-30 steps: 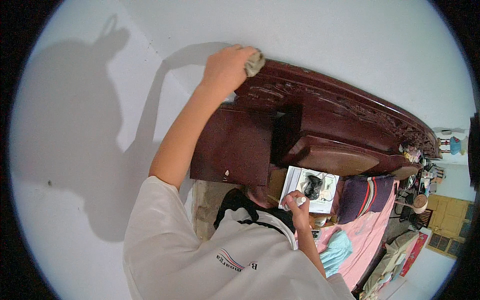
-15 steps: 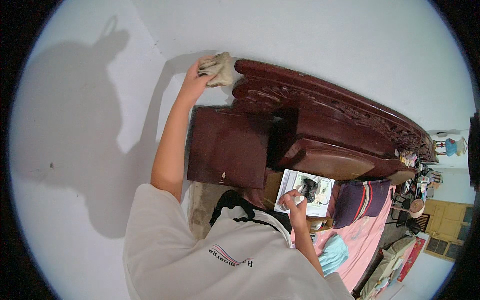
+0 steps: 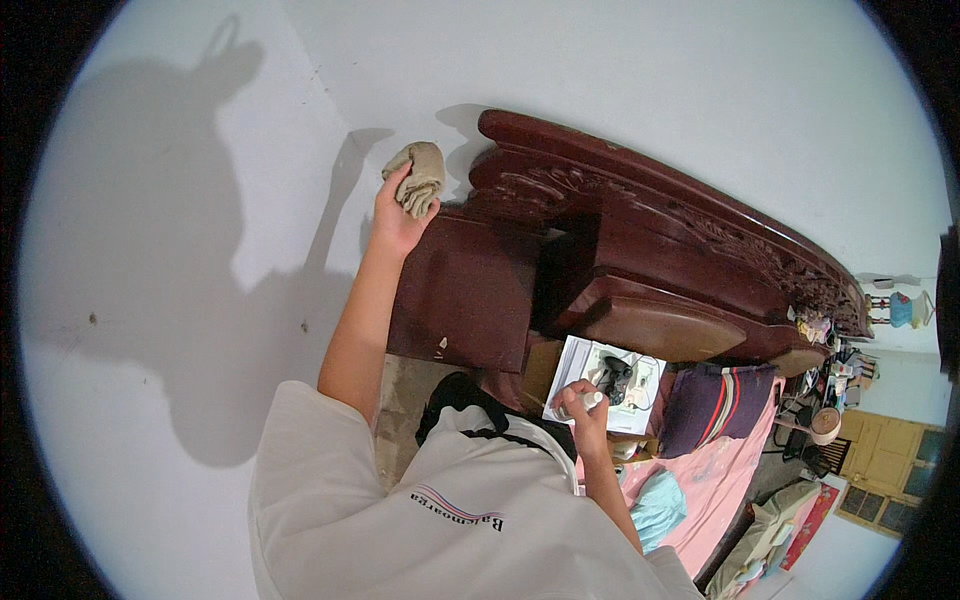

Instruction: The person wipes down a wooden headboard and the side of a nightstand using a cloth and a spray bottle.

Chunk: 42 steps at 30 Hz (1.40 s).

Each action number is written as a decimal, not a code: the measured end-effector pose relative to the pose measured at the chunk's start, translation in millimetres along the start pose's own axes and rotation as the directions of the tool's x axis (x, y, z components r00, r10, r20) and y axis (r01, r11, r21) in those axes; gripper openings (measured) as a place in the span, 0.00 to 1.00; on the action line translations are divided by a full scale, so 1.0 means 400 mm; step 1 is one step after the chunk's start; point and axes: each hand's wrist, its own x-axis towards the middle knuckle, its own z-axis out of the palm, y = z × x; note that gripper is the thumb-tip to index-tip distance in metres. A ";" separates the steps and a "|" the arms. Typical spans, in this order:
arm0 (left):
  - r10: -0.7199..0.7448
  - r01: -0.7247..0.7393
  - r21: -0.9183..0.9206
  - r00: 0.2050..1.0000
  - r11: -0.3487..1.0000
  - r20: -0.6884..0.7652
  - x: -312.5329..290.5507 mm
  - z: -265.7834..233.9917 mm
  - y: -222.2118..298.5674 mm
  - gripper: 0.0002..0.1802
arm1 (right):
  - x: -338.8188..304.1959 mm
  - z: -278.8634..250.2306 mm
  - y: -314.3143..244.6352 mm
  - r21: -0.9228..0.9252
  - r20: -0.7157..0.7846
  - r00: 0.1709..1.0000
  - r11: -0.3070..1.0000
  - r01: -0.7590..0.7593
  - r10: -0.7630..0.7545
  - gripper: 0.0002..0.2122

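Raised at upper centre-left, my left hand is closed round a folded greyish-beige cloth. It hangs in front of the white wall, just left of the carved end of a dark red-brown wooden headboard. Below the cloth lies the flat top of a dark wooden nightstand. Lower down, my right hand grips a small bottle with a white cap; most of the bottle is hidden by the fingers. Behind that hand is a white box with a black game controller on or printed on it.
A dark purple striped cushion rests on the pink bed sheet, near a light blue cloth. The white wall stands close behind the headboard. A yellow door and cluttered shelves are at the far right.
My left hand has come down and away from the headboard's end, and the cloth now shows folded with its layers facing me. My right hand stays almost in place with the bottle.
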 end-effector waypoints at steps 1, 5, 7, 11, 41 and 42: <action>-0.010 0.012 0.043 0.999 0.999 -0.031 0.005 0.005 -0.003 0.23 | 0.002 0.001 -0.002 0.000 0.002 1.000 1.000 -0.001 0.001 0.12; 0.007 0.012 0.181 0.995 0.983 -0.103 0.012 0.015 -0.020 0.35 | 0.004 0.008 -0.001 0.000 -0.004 1.000 1.000 -0.007 0.007 0.14; 0.006 0.019 0.208 0.993 0.978 -0.120 0.015 0.012 -0.030 0.37 | 0.000 0.013 -0.006 -0.009 -0.018 1.000 1.000 -0.001 0.001 0.14; -0.053 0.069 0.161 0.994 0.985 -0.098 0.016 -0.015 -0.029 0.34 | -0.004 0.012 -0.011 -0.048 -0.033 0.999 0.999 0.000 -0.002 0.14; 0.406 -0.656 0.754 0.697 0.028 0.591 0.068 0.259 0.105 0.29 | 0.010 0.034 0.019 -0.015 -0.051 0.997 0.999 -0.052 0.051 0.10; 0.391 -0.658 0.752 0.699 0.024 0.599 0.069 0.262 0.106 0.29 | 0.010 0.033 0.025 -0.014 -0.046 0.998 0.999 -0.052 0.051 0.10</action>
